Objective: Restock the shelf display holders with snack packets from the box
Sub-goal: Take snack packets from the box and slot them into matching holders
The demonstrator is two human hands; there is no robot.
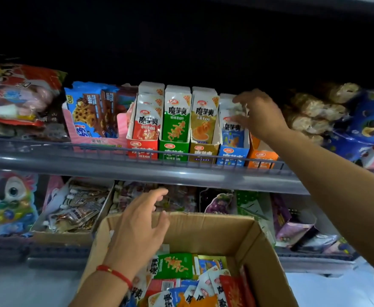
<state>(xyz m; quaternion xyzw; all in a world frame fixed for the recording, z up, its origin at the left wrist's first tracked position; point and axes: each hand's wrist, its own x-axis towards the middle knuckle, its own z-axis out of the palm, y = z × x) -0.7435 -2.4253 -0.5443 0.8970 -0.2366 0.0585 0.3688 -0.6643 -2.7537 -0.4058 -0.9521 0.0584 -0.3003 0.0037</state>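
At a dim shop shelf, a person's right hand (258,114) reaches up to the blue display holder (232,155), its fingers curled on the tops of the blue packets (231,131) standing in it, apparently seating them. Beside it, the red holder (142,151), green holder (174,151) and gold holder (203,152) each show upright packets and look well filled, while the orange holder (261,159) at the row's right end shows no packets from here. Below, the left hand (140,227), fingers spread and holding nothing, hovers over the cardboard box (268,260), where a loose heap of snack packets (186,280) in mixed colours waits, so plenty of restocking remains.
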